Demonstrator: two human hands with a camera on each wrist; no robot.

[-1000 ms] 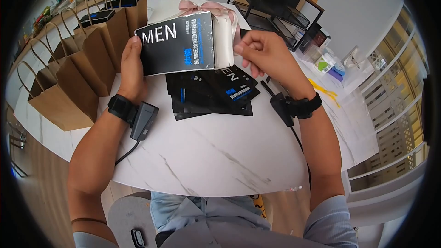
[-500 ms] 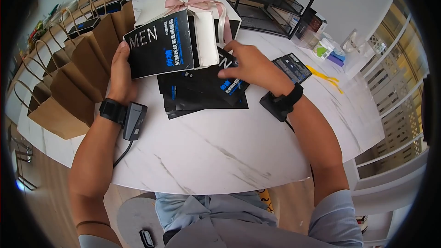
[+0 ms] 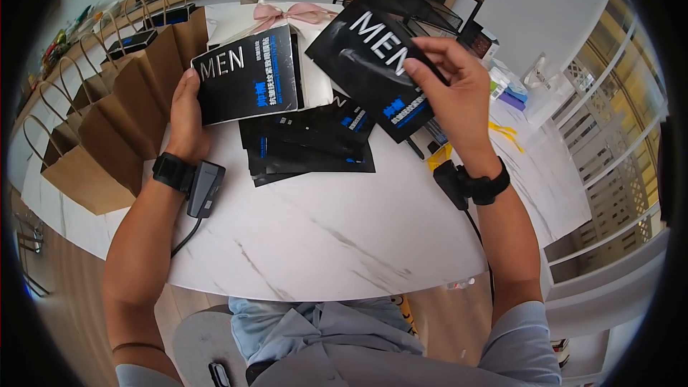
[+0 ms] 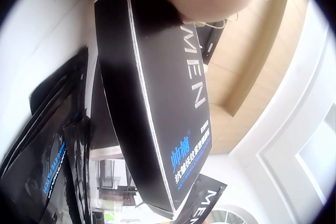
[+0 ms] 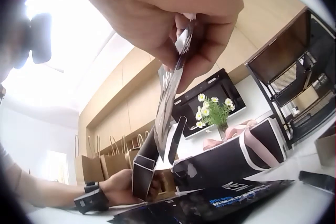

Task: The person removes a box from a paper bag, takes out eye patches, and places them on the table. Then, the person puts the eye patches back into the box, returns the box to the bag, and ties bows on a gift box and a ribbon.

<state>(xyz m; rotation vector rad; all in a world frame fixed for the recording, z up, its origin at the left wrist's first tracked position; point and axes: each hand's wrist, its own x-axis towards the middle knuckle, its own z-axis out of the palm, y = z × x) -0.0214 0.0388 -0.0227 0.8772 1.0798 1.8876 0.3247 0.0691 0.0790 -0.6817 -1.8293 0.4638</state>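
In the head view my left hand (image 3: pixel 188 118) grips a black MEN box (image 3: pixel 247 79) by its left side, its white flap (image 3: pixel 315 82) standing open on the right. My right hand (image 3: pixel 459 93) pinches one black MEN sachet (image 3: pixel 373 64) at its upper right edge, just right of the box. Below lie several black sachets (image 3: pixel 308 147), overlapping on the table. The left wrist view shows the box (image 4: pixel 152 92) close under the fingers. In the right wrist view, thumb and fingers pinch the sachet (image 5: pixel 169 103), seen nearly edge-on.
Brown paper bags (image 3: pixel 100 158) stand in a row at the left. A box with a pink ribbon (image 3: pixel 294 14) sits behind the held box. A black mesh rack (image 3: pixel 423 3) stands at the back right; yellow strips (image 3: pixel 507 135) lie on the marble table (image 3: pixel 322 244).
My right hand, lowered to the pile half a second ago, is now raised to the right with a sachet. The box in my left hand is tilted slightly differently.
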